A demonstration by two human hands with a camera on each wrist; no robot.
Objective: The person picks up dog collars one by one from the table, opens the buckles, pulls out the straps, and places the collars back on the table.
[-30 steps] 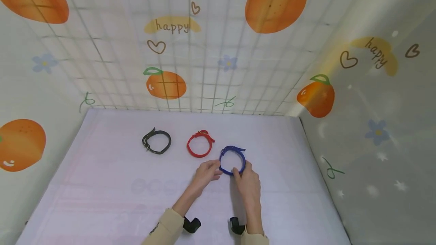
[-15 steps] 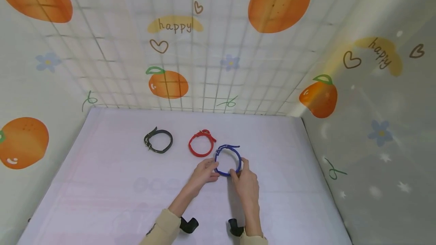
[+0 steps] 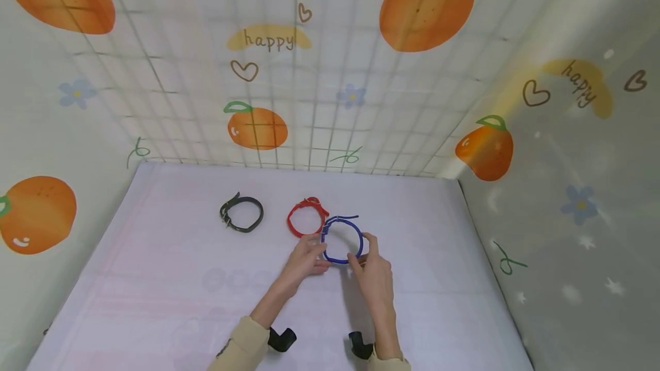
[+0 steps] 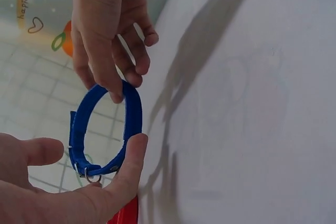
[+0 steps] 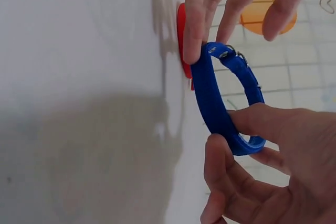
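A blue buckled collar (image 5: 210,98) is held in the air, fastened into a ring. My right hand (image 3: 376,279) pinches its band between thumb and fingers, with the thumb inside the ring. At the buckle side, an extended finger of my left hand (image 3: 304,259) touches the outside of the band. The left thumb (image 4: 46,151) stands apart from it. Just behind the left hand lies a red collar (image 3: 312,203), also looped, partly hidden by that hand and the blue collar. Farther left on the table lies a dark green-black collar (image 3: 225,214) in a ring.
The white table (image 3: 154,279) is enclosed by a patterned sheet (image 3: 196,90) at the back and sides, with grid lines showing at the back. Below the wrists, black fittings (image 3: 282,339) stick out near the sleeves.
Both hands have carried the blue collar a little to the left, closer to the red collar. The red and dark collars stay where they lie, while the whole view shifts slightly.
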